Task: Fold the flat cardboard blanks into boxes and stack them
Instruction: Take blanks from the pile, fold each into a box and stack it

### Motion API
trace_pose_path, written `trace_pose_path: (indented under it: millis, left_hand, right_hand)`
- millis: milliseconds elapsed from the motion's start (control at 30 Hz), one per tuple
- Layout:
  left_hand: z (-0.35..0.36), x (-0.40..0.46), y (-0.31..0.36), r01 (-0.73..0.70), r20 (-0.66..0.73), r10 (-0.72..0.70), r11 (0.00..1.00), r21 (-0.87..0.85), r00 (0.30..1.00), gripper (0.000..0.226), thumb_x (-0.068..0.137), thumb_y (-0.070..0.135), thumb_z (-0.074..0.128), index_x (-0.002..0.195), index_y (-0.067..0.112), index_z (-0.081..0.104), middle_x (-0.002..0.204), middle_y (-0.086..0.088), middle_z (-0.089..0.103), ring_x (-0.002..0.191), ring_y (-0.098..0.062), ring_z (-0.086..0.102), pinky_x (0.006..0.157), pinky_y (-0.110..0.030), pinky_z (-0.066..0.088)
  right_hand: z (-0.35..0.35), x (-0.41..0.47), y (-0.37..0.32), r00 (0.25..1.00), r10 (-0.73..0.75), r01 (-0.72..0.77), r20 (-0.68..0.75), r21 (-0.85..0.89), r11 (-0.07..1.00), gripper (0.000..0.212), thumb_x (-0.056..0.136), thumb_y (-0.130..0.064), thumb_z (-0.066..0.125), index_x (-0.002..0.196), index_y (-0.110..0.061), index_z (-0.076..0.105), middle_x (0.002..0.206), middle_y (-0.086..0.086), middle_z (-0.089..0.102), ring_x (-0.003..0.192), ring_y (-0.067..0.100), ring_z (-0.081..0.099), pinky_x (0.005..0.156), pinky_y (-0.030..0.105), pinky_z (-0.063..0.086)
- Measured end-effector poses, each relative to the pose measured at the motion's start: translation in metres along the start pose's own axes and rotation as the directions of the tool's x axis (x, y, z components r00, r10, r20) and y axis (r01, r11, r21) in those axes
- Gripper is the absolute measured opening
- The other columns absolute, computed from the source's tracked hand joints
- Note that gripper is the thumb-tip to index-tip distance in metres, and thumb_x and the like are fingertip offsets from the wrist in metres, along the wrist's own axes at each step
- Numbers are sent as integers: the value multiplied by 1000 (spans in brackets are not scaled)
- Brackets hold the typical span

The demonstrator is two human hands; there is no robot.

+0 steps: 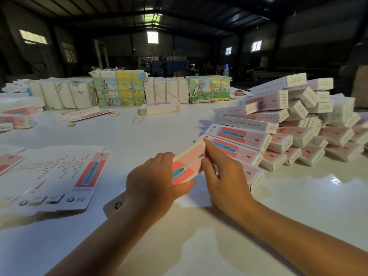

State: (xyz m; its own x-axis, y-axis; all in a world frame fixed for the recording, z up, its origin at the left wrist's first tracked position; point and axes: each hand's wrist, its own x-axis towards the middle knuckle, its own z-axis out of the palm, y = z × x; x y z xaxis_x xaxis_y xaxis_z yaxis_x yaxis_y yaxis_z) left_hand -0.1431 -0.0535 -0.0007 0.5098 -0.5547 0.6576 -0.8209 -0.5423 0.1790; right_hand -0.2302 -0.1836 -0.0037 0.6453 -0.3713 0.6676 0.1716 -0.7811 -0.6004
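Note:
Both hands hold one pink-and-white carton (pixel 188 163) just above the white table (pixel 139 136). My left hand (pixel 153 180) grips its near end, thumb under and fingers curled over the top. My right hand (pixel 221 176) pinches its far right edge with the index finger stretched along it. A heap of folded boxes (pixel 288 124) rises at the right, its nearest boxes (pixel 237 148) lying just behind my right hand. A stack of flat printed blanks (pixel 59 176) lies at the left.
Banded bundles of blanks (pixel 119 87) line the far side of the table, with a small stack of blanks (pixel 159 108) before them. Rubber bands (pixel 138 119) lie scattered mid-table. More blanks (pixel 18 116) sit far left. A water bottle (pixel 226 70) stands behind.

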Motion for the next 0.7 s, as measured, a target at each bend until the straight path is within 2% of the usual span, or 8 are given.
trace_pose_path:
  millis: [100, 200, 267, 333, 433, 567, 633, 700]
  left_hand:
    - [3, 2, -7, -62, -34, 64, 996, 57, 997, 60, 65, 54, 76, 102, 9, 60, 86, -5, 65, 69, -26, 64, 58, -34, 53]
    - [5, 2, -26, 25, 65, -25, 1000, -10, 998, 58, 71, 67, 55, 113, 28, 45, 101, 8, 57, 88, -18, 58, 76, -31, 50]
    - [4, 6, -34, 4, 100, -1, 999, -33, 995, 57, 66, 76, 49, 104, 33, 41, 94, 10, 58, 81, -15, 58, 71, -31, 51]
    - [4, 10, -38, 29, 259, -27, 1000, -4, 966, 63, 63, 85, 45, 104, 40, 34, 98, 17, 53, 83, -9, 57, 75, -24, 47]
    - [3, 9, -37, -26, 388, -37, 987, 156, 921, 79, 61, 84, 34, 126, 41, 28, 118, 20, 48, 92, -3, 48, 89, -18, 40]
    - [0, 12, -29, -257, 44, 256, 922, 290, 966, 80, 77, 73, 37, 129, 14, 52, 123, -8, 61, 99, -32, 63, 83, -54, 48]
    - [7, 13, -29, -277, -86, 305, 930, 242, 949, 77, 82, 70, 27, 126, 12, 52, 122, -15, 60, 102, -41, 59, 82, -60, 45]
    - [14, 12, -25, -323, -70, 335, 935, 143, 940, 69, 86, 70, 19, 120, 19, 51, 115, -11, 64, 101, -35, 57, 76, -56, 49]
  right_hand:
    - [3, 0, 2, 996, 32, -36, 80, 56, 998, 15, 95, -11, 49, 109, -14, 55, 92, -8, 61, 85, 5, 55, 75, 21, 45]
    - [1, 3, 9, 976, 11, -41, 216, 137, 990, 40, 89, -8, 54, 125, -25, 49, 119, -8, 60, 108, -2, 51, 89, 11, 42]
    - [-3, 7, 15, 946, -84, 76, 313, 38, 996, 73, 86, -16, 57, 142, -42, 19, 150, -24, 24, 130, -19, 19, 101, -2, 17]
    - [-7, 10, 22, 895, -201, 269, 398, -122, 955, 85, 84, -21, 59, 143, -41, 1, 154, -23, -3, 140, -8, 3, 107, 5, 8]
    - [-12, 12, 26, 850, -306, 443, 429, -265, 857, 71, 86, -23, 64, 148, -19, 28, 152, 5, 31, 132, 24, 36, 105, 34, 39]
    - [-23, 27, 30, 877, -314, 459, 364, -441, 772, 62, 82, -22, 72, 136, -3, 47, 124, 20, 56, 109, 37, 53, 85, 46, 49]
    - [-42, 52, 28, 937, -241, 338, 253, -485, 807, 66, 84, -28, 69, 140, -7, 42, 125, 15, 53, 112, 31, 47, 89, 45, 46]
    - [-72, 88, 24, 980, -190, 195, 57, -454, 869, 59, 86, -33, 66, 137, -12, 44, 122, 10, 51, 110, 23, 43, 92, 39, 43]
